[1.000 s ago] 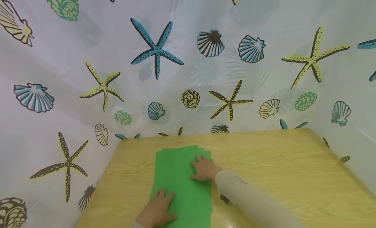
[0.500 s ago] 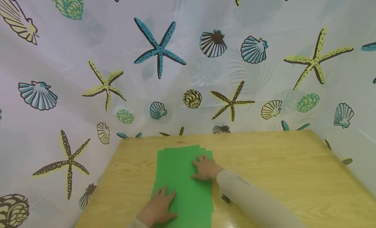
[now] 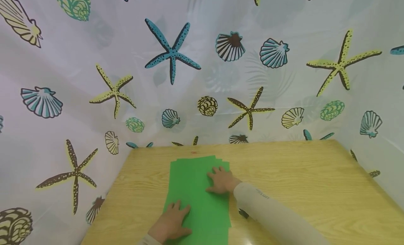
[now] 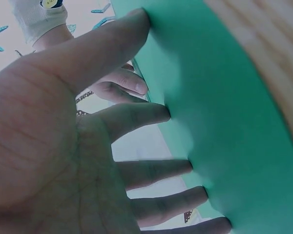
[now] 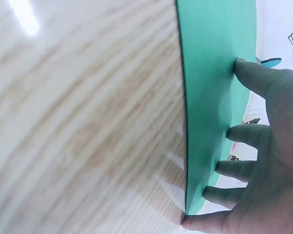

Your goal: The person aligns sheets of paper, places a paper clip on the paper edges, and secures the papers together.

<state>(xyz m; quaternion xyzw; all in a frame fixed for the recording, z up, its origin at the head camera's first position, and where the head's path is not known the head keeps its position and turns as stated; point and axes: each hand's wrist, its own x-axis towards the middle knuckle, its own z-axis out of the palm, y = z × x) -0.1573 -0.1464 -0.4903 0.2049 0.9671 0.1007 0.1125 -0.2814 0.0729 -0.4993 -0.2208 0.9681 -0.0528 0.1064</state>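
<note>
Several overlapping sheets of green paper (image 3: 199, 189) lie on the wooden table, their top corners fanned slightly out of line. My left hand (image 3: 172, 222) rests on the lower left part of the paper, fingers spread, with all fingertips pressing the sheet in the left wrist view. Farther up, my right hand (image 3: 221, 180) rests at the right edge of the stack. In the right wrist view the thumb and most fingertips touch the green paper (image 5: 210, 87), and the little finger reaches the table just past its edge. Neither hand grips anything.
A small red mark or item (image 3: 194, 152) is on the table (image 3: 284, 174) behind the paper. A curtain (image 3: 208, 76) printed with starfish and shells encloses the table's back and sides. A small dark object (image 3: 243, 213) shows under my right sleeve (image 3: 271, 210).
Both hands keep their places on the paper. The whole scene has shifted slightly to the right in the head view.
</note>
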